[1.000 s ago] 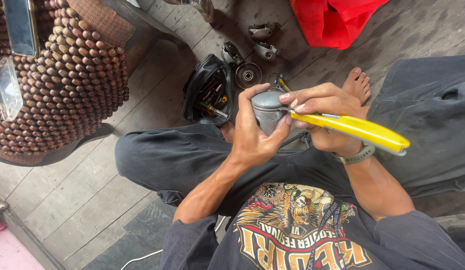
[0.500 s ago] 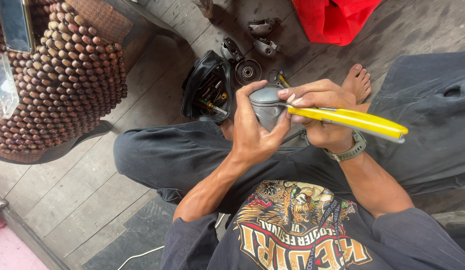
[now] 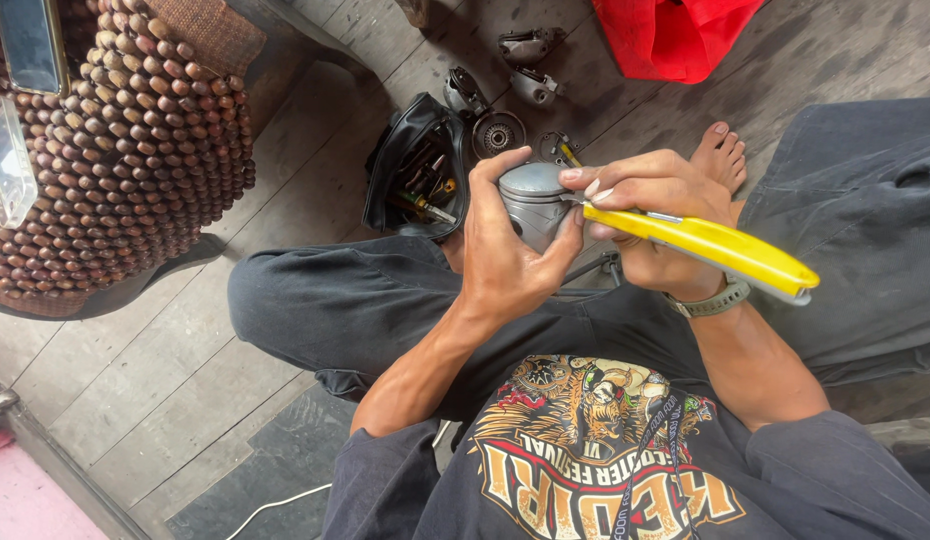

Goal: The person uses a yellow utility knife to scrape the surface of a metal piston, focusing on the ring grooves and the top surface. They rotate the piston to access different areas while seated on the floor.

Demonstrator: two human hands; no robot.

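Left hand: the left hand (image 3: 505,255) is wrapped around the grey metal piston (image 3: 533,200), thumb over the top edge and fingers closed against its side.
Right hand: the right hand (image 3: 655,200) is clenched on the yellow-handled tool (image 3: 720,250), its tip touching the piston's rim at 3 o'clock.
Piston: held up over the lap, between both hands, at 12 o'clock from the printed shirt (image 3: 585,450).
Tool bag: a black open bag (image 3: 410,160) lies on the plank floor (image 3: 145,370) at 9 o'clock of the piston; tools with coloured handles show inside, too crowded to tell apart.
Loose parts: 1 round gear-like part (image 3: 498,133) and 2 small grey metal parts (image 3: 530,60) lie at 12 o'clock.
Red bag: a red bag (image 3: 675,35) sits at 1 o'clock; contents hidden.
Beaded seat cover: a brown beaded seat cover (image 3: 125,150) sits at 9 o'clock, well apart.
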